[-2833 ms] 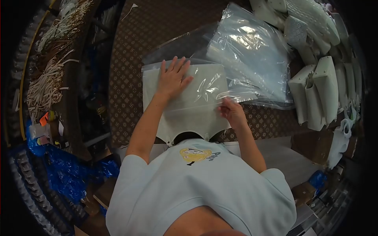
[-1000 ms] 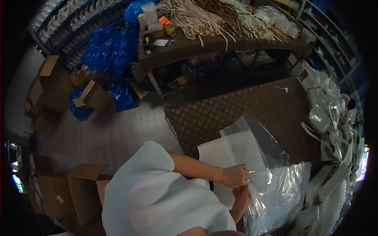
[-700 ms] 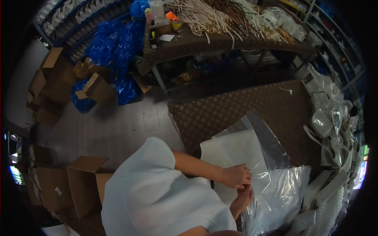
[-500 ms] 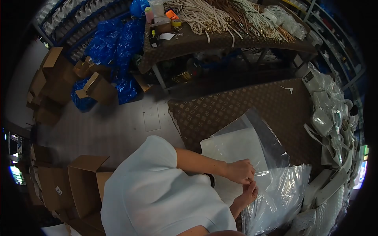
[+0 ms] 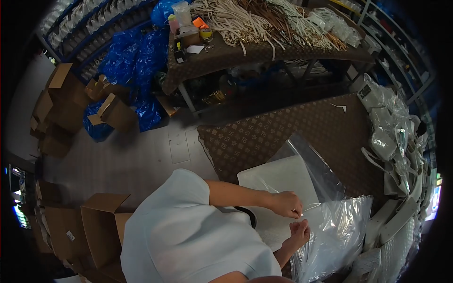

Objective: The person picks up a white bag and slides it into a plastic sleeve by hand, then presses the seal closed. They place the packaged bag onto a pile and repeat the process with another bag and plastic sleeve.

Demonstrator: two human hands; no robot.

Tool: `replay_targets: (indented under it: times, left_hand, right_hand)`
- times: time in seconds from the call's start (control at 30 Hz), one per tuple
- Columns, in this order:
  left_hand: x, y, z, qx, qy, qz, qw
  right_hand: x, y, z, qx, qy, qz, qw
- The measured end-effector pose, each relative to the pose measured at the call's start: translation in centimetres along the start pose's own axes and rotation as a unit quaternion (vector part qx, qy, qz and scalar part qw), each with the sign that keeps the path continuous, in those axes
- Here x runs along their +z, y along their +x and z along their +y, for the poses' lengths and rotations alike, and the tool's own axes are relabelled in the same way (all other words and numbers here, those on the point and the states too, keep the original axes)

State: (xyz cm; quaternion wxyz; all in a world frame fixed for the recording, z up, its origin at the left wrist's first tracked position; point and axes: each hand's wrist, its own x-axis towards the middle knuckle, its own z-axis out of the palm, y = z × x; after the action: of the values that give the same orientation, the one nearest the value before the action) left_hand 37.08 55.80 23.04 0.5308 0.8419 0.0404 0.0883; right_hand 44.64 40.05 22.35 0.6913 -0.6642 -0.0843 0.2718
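My left hand (image 5: pixel 286 204) is closed in a pinch, with a small pale bit at its fingertips that is too small to name. Just below it, my right hand (image 5: pixel 299 232) has its fingers curled together, and what they hold, if anything, is hidden. A small gap separates the two hands. Under and beside them lies a stack of clear plastic bags (image 5: pixel 337 236), shiny and creased. A whitish sheet-like piece (image 5: pixel 278 177) rests on the table beyond my left forearm, next to another clear plastic sheet (image 5: pixel 321 165).
The table has a brown patterned cover (image 5: pixel 255 137). Wrapped pale bags (image 5: pixel 384 127) are piled along its right side. Another table (image 5: pixel 188 70) across the floor bears bundled straps (image 5: pixel 236 23). Open cardboard boxes (image 5: pixel 99 226) and blue plastic bags (image 5: pixel 125 56) stand at the left.
My hands have moved slightly apart from where they touched. The left has shifted a little up and left. The view has tilted slightly.
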Motion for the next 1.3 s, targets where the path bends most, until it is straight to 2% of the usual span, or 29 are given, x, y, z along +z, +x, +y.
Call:
replay_targets:
  times: [0.03, 0.1, 0.17, 0.23, 0.27, 0.3, 0.37, 0.47, 0.5, 0.53, 0.57, 0.6, 0.63, 0.67, 0.7, 0.73, 0.77, 0.8, 0.83, 0.87, 0.93, 0.97, 1.03, 1.07, 1.13, 1.17, 1.23, 1.27, 1.3]
  left_hand:
    - [-0.2, 0.1, 0.3, 0.002, 0.0, -0.003, 1.0]
    - [0.0, 0.1, 0.7, 0.072, 0.081, 0.096, 0.99]
    - [0.4, 0.2, 0.4, 0.14, 0.152, 0.131, 0.97]
    - [0.7, 0.5, 0.0, 0.135, 0.165, 0.151, 0.965]
    - [0.3, 0.4, 0.5, 0.114, 0.201, 0.116, 0.966]
    - [0.4, 0.4, 0.8, 0.146, 0.199, 0.152, 0.957]
    - [0.3, 0.5, 1.2, 0.184, 0.224, 0.166, 0.942]
    - [0.8, 0.5, 2.0, 0.172, 0.15, 0.145, 0.963]
    - [1.0, 0.5, 2.3, 0.164, 0.15, 0.173, 0.959]
    - [0.7, 0.6, 2.5, 0.156, 0.154, 0.204, 0.954]
    - [0.0, 0.6, 3.1, 0.161, 0.147, 0.19, 0.957]
    - [-0.9, 1.1, 3.7, 0.16, 0.172, 0.213, 0.948]
    - [-1.6, 2.0, 3.9, 0.158, 0.198, 0.247, 0.935]
    - [-2.1, 2.0, 3.4, 0.156, 0.197, 0.246, 0.936]
    - [-2.8, 2.0, 2.9, 0.162, 0.228, 0.207, 0.937]
    - [-3.1, 2.2, 2.7, 0.172, 0.258, 0.17, 0.935]
    - [-3.2, 2.2, 3.1, 0.175, 0.258, 0.165, 0.936]
    - [-2.9, 2.1, 4.0, 0.207, 0.252, 0.136, 0.935]
    - [-2.7, 1.9, 4.6, 0.239, 0.246, 0.109, 0.933]
    - [-2.6, 1.5, 4.8, 0.241, 0.245, 0.106, 0.933]
    - [-3.3, 1.3, 4.8, 0.201, 0.295, 0.074, 0.931]
    - [-3.9, 1.1, 4.0, 0.198, 0.297, 0.076, 0.931]
    - [-5.6, 0.6, 1.9, 0.127, 0.376, 0.046, 0.917]
    - [-6.2, 0.3, 1.7, 0.127, 0.375, 0.046, 0.917]
    - [-7.7, -0.2, 1.3, 0.1, 0.408, 0.048, 0.906]
    - [-8.7, -0.6, 0.9, 0.099, 0.408, 0.049, 0.906]
    - [-11.2, -1.4, -0.1, 0.074, 0.464, 0.076, 0.88]
    - [-12.8, -2.1, -1.0, 0.074, 0.464, 0.078, 0.879]
    - [-14.4, -2.9, -2.1, -0.002, 0.486, 0.086, 0.87]
  right_hand:
    - [0.9, -0.4, -1.1, 0.03, -0.03, 0.009, 0.999]
    - [2.0, -0.5, -1.9, 0.064, -0.061, 0.028, 0.996]
    - [1.5, -0.7, -1.7, 0.095, -0.042, -0.017, 0.994]
    - [1.0, -0.5, -1.0, 0.078, 0.003, -0.029, 0.997]
    - [1.0, -0.5, -0.5, 0.059, -0.007, -0.032, 0.998]
    - [1.0, -0.5, -0.6, 0.047, -0.004, -0.034, 0.998]
    - [1.8, -0.5, -0.9, 0.053, 0.038, -0.003, 0.998]
    - [2.0, -0.5, 0.2, 0.082, 0.106, 0.014, 0.991]
    - [1.4, -0.5, 1.3, 0.082, 0.11, 0.038, 0.99]
    - [1.1, -0.2, 3.1, 0.156, 0.079, 0.04, 0.984]
    - [0.7, -0.5, 4.3, 0.234, 0.051, 0.039, 0.97]
    - [-0.1, -1.3, 2.9, 0.253, -0.049, -0.049, 0.965]
    - [-0.3, -1.7, 0.8, 0.245, -0.055, -0.048, 0.967]
    - [-0.1, -3.2, -1.4, 0.138, -0.201, -0.085, 0.966]
    - [0.6, -4.4, -3.4, 0.029, -0.336, -0.118, 0.934]
    - [1.6, -4.6, -5.3, -0.179, -0.365, -0.016, 0.913]
    - [1.9, -3.7, -6.4, -0.177, -0.364, -0.01, 0.915]
    - [2.0, -1.9, -7.3, -0.272, -0.469, 0.045, 0.839]
    - [2.0, -0.7, -7.7, -0.358, -0.563, 0.098, 0.739]
    - [1.4, -0.4, -7.3, -0.356, -0.563, 0.101, 0.739]
    - [-0.4, 1.0, -6.6, -0.301, -0.611, -0.019, 0.732]
    - [-0.7, 1.0, -6.9, -0.302, -0.61, -0.022, 0.732]
    - [-1.1, 0.9, -7.8, -0.284, -0.617, -0.041, 0.733]
    - [-1.6, 1.1, -8.0, -0.283, -0.618, -0.042, 0.732]
    - [-3.0, 1.5, -8.4, -0.268, -0.666, -0.075, 0.692]
    - [-4.0, 1.7, -8.5, -0.269, -0.667, -0.076, 0.691]
    - [-6.5, 2.2, -9.1, -0.194, -0.729, -0.064, 0.654]
    - [-8.1, 2.5, -9.3, -0.196, -0.729, -0.063, 0.653]
    - [-9.7, 2.9, -9.2, -0.137, -0.736, -0.04, 0.662]
